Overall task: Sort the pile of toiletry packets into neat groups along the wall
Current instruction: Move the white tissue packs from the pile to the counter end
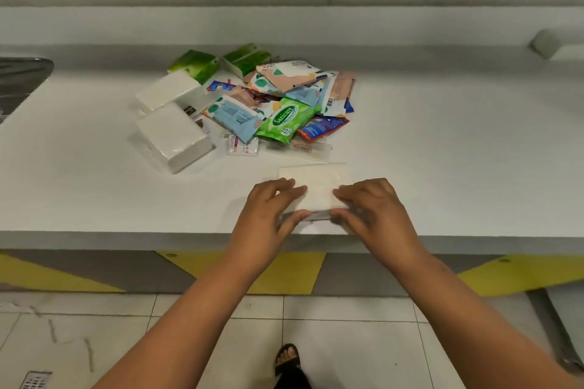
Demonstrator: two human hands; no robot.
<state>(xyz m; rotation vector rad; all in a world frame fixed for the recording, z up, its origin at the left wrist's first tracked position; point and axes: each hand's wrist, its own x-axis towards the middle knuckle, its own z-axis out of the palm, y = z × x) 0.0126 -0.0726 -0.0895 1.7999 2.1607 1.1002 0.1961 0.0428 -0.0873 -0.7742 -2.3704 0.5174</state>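
Observation:
A white tissue packet in clear wrap (316, 183) lies near the counter's front edge. My left hand (271, 205) grips its left end and my right hand (373, 205) grips its right end, thumbs at the near side. Behind it sits the pile of toiletry packets (278, 98): a green Sanicare wipes pack (286, 118), light blue packs (235, 115), a red and blue sachet (322, 128), patterned packs (284, 74) and a small white sachet (241, 147). Two white tissue packs (172, 136) (167, 90) lie left of the pile. Two green packs (196, 65) (248, 58) stand near the wall.
The white counter (458, 151) runs to a raised ledge along the wall (410, 25). A steel sink edge (22, 76) is at far left. A small grey block (545, 43) sits on the ledge at right. Tiled floor and my sandalled foot (287, 357) are below.

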